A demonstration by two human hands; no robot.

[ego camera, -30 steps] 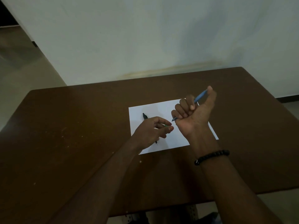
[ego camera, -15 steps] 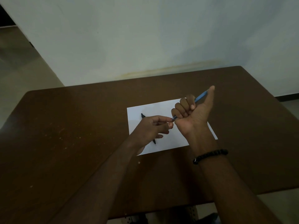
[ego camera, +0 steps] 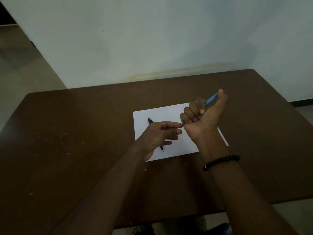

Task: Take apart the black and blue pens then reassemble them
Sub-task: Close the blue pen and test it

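Observation:
My right hand [ego camera: 203,117] is fisted around the blue pen [ego camera: 210,99], held above the white paper with its blue end sticking out by my thumb and its tip poking out below my little finger. The fingertips of my left hand [ego camera: 160,134] pinch at that lower tip. The black pen [ego camera: 150,120] lies on the paper under my left hand; only its two ends show.
The white sheet of paper [ego camera: 169,114] lies on the brown table [ego camera: 76,141]. A pale wall stands just behind the table's far edge. A black bead bracelet [ego camera: 220,161] is on my right wrist.
My left hand has come up from the paper to the lower tip of the blue pen and its fingers have closed on it. My right hand has barely moved.

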